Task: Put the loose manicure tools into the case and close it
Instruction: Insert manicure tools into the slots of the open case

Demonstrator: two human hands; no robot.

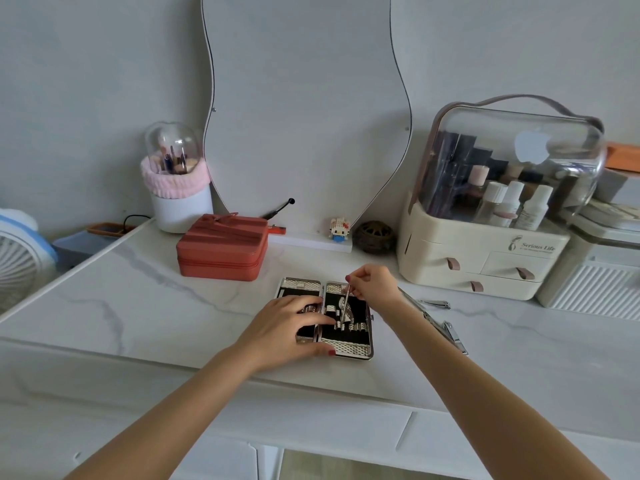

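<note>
The manicure case (360,348) lies open flat on the marble tabletop, with a black lining and silver patterned edges. My left hand (291,327) rests flat on the case, fingers spread over its left half and reaching across the hinge. My right hand (375,285) pinches a thin metal tool (345,304) by its top end, its tip pointing down into the loops of the right half. To the right of the case lie loose tools: a small nail clipper (437,304) and larger clippers (450,332), partly hidden by my right forearm.
A red zipped box (221,247) stands behind the case on the left. A cream cosmetics organiser (485,258) with drawers is at the back right, a brush holder (178,199) at the back left, and a wavy mirror (304,98) leans on the wall.
</note>
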